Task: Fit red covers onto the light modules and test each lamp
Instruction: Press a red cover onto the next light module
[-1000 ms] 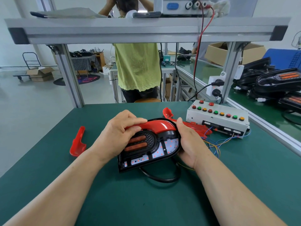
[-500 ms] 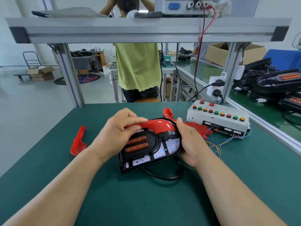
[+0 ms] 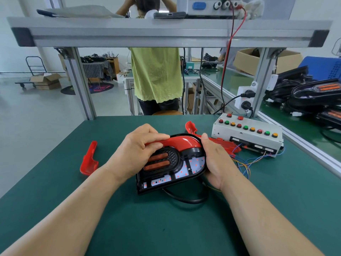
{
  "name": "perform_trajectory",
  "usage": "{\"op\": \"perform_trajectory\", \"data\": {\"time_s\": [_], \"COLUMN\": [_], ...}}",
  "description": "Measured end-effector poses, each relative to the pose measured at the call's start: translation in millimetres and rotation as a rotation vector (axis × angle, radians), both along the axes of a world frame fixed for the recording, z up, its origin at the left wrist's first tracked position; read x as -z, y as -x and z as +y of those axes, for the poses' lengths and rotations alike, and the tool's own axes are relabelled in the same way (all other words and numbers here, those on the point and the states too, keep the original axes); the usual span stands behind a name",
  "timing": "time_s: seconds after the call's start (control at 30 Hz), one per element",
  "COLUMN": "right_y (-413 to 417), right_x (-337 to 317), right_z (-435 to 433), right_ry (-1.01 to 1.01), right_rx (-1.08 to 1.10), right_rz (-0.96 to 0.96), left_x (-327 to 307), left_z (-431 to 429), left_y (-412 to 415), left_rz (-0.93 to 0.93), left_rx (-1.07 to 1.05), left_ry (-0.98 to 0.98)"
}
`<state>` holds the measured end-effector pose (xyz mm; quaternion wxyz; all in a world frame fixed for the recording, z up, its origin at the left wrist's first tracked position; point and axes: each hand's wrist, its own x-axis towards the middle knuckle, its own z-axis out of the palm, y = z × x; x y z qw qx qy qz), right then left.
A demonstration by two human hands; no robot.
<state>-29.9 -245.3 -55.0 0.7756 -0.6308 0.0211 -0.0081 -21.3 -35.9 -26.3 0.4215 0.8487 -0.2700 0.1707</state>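
A black light module (image 3: 173,169) with two orange strips and white LED boards showing small red dots lies tilted on the green mat. A curved red cover (image 3: 184,141) sits along its top edge. My left hand (image 3: 136,152) curls over the module's left part, fingertips and thumb pinching the cover's left end. My right hand (image 3: 214,159) wraps round the module's right edge, thumb against the cover's right end. Behind my right hand lie more red covers (image 3: 221,143), partly hidden. A single red cover (image 3: 88,161) lies apart at the left.
A white test box (image 3: 247,133) with coloured buttons stands at the right, coloured wires (image 3: 245,163) running from it. A black cable (image 3: 184,198) loops under the module. A person in a green shirt (image 3: 156,74) stands beyond the bench. More lamps (image 3: 313,93) pile at far right.
Both hands stay on the module and cover; the module has shifted only slightly, and my left fingers press a little further along the red cover.
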Motion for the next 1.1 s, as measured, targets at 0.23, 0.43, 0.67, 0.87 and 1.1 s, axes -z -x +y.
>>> {"op": "perform_trajectory", "data": {"time_s": [0.23, 0.43, 0.67, 0.87, 1.1], "right_y": [0.1, 1.0, 4.2, 1.3, -0.2], "right_x": [-2.9, -1.4, -1.0, 1.6, 2.8], "right_z": [-2.9, -3.9, -2.2, -2.4, -9.5], "right_ry": [0.008, 0.002, -0.101, -0.146, -0.200], "right_rx": [-0.055, -0.102, -0.141, -0.123, -0.129], "right_rz": [0.043, 0.045, 0.094, 0.087, 0.089], "left_x": [2.4, 4.1, 6.9, 6.1, -3.1], "left_z": [-1.9, -4.5, -7.0, -2.3, 28.7], "left_y": [1.1, 6.2, 3.5, -5.1, -21.2], "left_rz": [-0.027, 0.040, 0.045, 0.121, 0.666], "left_rx": [-0.008, 0.061, 0.051, -0.055, -0.165], "left_ry": [0.008, 0.145, 0.096, 0.083, 0.357]}}
